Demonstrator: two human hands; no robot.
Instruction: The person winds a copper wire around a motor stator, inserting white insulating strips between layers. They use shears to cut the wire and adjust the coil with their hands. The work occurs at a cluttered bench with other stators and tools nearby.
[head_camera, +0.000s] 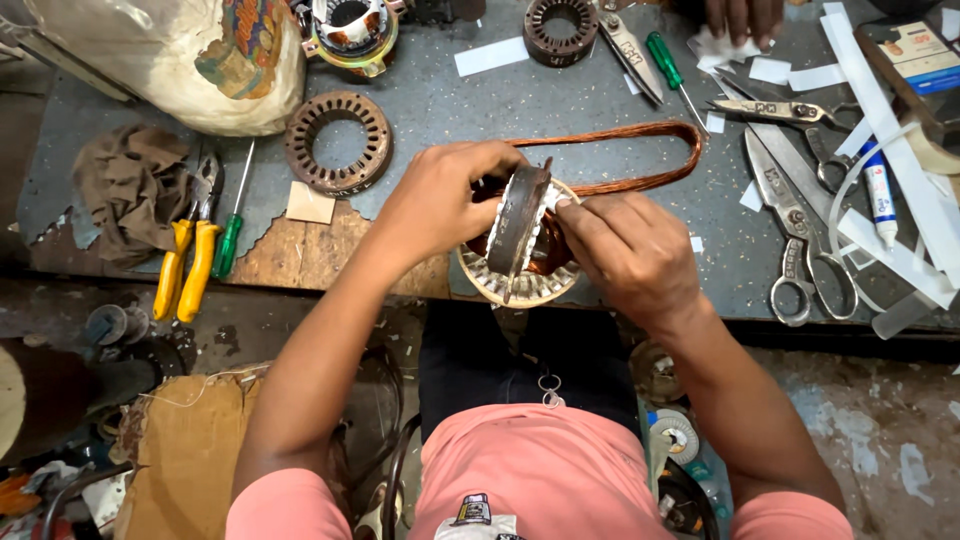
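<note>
A round metal stator core (520, 232) stands tilted on edge at the near rim of the bench, over a second toothed ring (525, 288) lying flat under it. My left hand (440, 200) grips the core from the left and top. My right hand (628, 250) pinches its right face, fingertips at the white slot paper. A loop of copper winding wire (640, 150) runs from the core out to the right across the bench.
On the grey bench (450, 100) lie two rusty stator rings (338, 142) (560, 30), yellow-handled pliers (188, 262), green screwdrivers (232, 232) (668, 62), large shears (795, 235), white paper strips (880, 90), a glue tube (880, 198). Another person's hand (742, 18) rests at the far edge.
</note>
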